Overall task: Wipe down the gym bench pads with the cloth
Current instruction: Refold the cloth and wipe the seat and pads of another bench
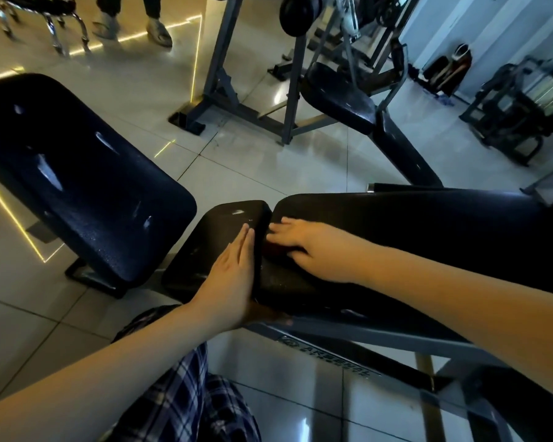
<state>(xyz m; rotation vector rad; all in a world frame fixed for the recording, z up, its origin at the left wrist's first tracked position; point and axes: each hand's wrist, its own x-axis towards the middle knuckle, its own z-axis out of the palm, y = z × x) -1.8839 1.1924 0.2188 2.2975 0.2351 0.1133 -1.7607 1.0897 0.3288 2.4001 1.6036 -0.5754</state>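
With the left hand [233, 275] flat and straight-fingered on the slick seat pad [217, 224], the right hand [304, 244] curls over a seemingly soft, limp cloth [273, 250], best bunched under the palm.

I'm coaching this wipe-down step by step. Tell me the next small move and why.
Probably sweep the right hand and the reddish cloth under it along the long back pad, away from the gap. The hand sits at that pad's end, most of the pad lies beyond it, and the left hand lies flat on the seat pad.
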